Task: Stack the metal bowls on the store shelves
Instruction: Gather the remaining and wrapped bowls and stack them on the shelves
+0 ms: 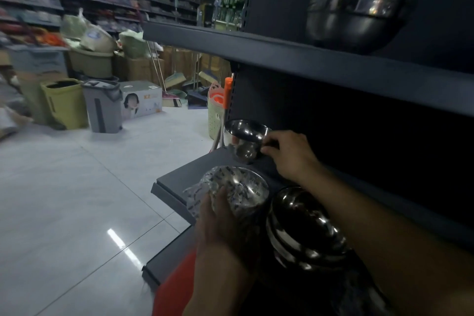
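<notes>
"So where are the bowls?"

"One bare bowl (pixel 245 136) is at the far end of the lower shelf (pixel 195 169), tilted. The right grip (pixel 287 154) pinches its rim."

"Does it touch the shelf?"

"I cannot tell."

"And the left grip (pixel 220 223)?"

"It is curled round a plastic-wrapped bowl (pixel 239 191) near the shelf's front edge. A stack of bowls (pixel 305 233) sits just beside it, between the forearms. Blurred metal pots (pixel 359 5) stand on the upper shelf (pixel 307 59)."
</notes>
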